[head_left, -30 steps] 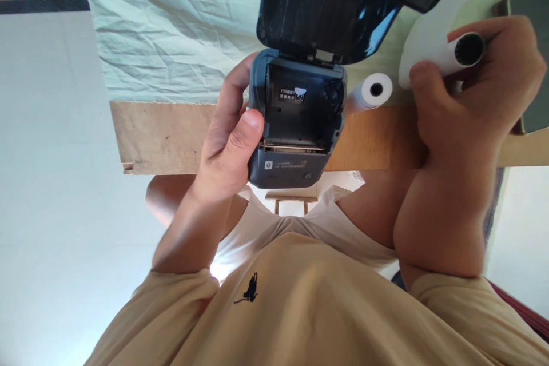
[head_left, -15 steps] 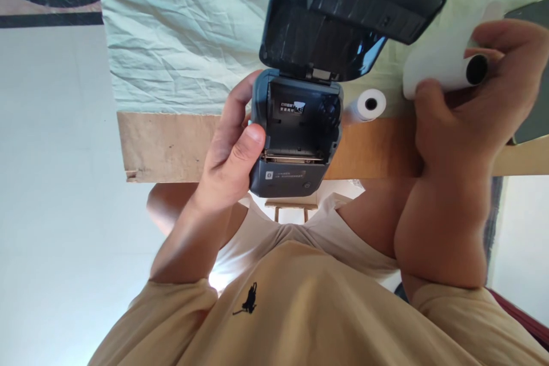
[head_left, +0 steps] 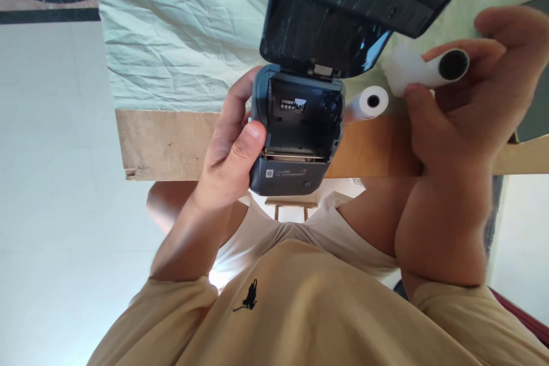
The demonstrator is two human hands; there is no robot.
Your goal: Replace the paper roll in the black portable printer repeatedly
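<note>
Your right hand has drawn the paper roll leftward, closer to the open lid, and the loose paper end now looks crumpled. Its grip is closed on the roll, thumb beneath, fingers above. Your left hand has its grip wrapped around the small label printer, compartment open, at the table edge. A second roll lies on the table between printer and right hand

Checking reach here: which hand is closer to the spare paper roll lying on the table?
The right hand: it is just right of the spare paper roll, holding another roll. The left hand grips the open printer, which lies between.
</note>
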